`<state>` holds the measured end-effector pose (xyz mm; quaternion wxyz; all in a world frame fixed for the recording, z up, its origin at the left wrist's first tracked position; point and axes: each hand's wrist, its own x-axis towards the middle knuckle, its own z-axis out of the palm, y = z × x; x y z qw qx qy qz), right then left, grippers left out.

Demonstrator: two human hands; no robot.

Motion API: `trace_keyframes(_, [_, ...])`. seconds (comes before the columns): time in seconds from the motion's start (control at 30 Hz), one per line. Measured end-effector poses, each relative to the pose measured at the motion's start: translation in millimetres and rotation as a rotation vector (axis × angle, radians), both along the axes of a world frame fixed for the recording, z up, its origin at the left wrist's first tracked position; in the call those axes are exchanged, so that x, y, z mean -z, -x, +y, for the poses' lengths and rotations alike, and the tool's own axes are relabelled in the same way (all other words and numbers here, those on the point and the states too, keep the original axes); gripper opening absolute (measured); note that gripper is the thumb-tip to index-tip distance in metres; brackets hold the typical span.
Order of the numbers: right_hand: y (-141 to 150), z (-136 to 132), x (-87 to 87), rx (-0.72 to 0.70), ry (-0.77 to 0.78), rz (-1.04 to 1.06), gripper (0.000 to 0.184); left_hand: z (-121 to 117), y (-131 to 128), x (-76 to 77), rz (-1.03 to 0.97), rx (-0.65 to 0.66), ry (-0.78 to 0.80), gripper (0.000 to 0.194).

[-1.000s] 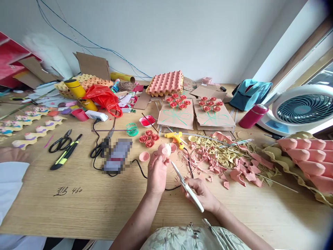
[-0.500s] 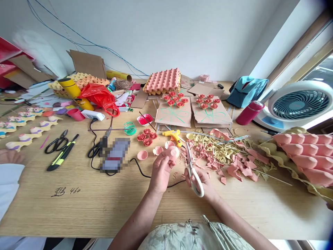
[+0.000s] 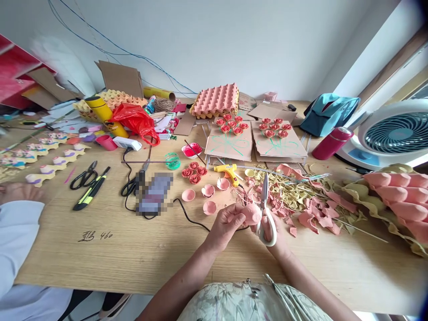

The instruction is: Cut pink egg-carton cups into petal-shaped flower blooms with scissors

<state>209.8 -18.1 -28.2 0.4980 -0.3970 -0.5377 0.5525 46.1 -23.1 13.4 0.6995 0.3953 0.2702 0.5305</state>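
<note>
Between the thumb and fingers of my left hand is a pink egg-carton cup, its rounded side facing up. My right hand grips white-handled scissors with the blades pointing away from me and almost together. The cup and the scissors are very close; whether they touch I cannot tell. On the table beyond my left hand lie loose pink cups and a nested one. Behind them are a yellow glue gun and a cluster of red paper-pulp roses.
Pink and yellow scraps spread to the right, beside stacked egg trays. Two cardboard panels with roses stand behind. Black scissors, a utility knife and a blurred phone lie left. Another person's sleeve rests at far left.
Both hands have shifted right relative to the view, with cup and scissors now close together. One more loose pink cup shows on the table. The view has turned slightly left.
</note>
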Motion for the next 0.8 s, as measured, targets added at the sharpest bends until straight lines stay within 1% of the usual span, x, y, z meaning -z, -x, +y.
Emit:
trace_keyframes(0.13, [-3.6,2.6,0.6,0.082,-0.009,-0.036,0.046,0.9,0.3,4.4,0.069,-0.031,-0.023,0.039])
trace_keyframes(0.27, [-4.1,8.7,2.4,0.083,-0.057,-0.099,0.046,3.6,1.8,6.8,0.101,-0.061,0.030,0.041])
trace_keyframes(0.33, [-2.5,11.1,1.4,0.103,-0.053,-0.058,0.044,4.2,1.3,7.2,0.098,-0.065,0.046,0.040])
trace_keyframes(0.43, [1.3,12.6,-4.4,0.132,-0.002,0.093,0.043,4.4,-0.7,9.4,0.080,-0.059,0.058,0.038])
trace_keyframes(0.5, [3.6,12.6,-9.7,0.102,0.062,0.171,0.043,4.5,-1.8,12.0,0.070,-0.058,0.063,0.037])
trace_keyframes(0.67, [7.0,11.6,-16.6,0.091,0.125,0.207,0.047,6.4,-1.1,17.7,0.074,-0.057,0.099,0.036])
trace_keyframes(0.8, [8.2,9.7,-16.9,0.062,0.146,0.237,0.047,7.6,0.6,19.5,0.100,-0.103,0.083,0.037])
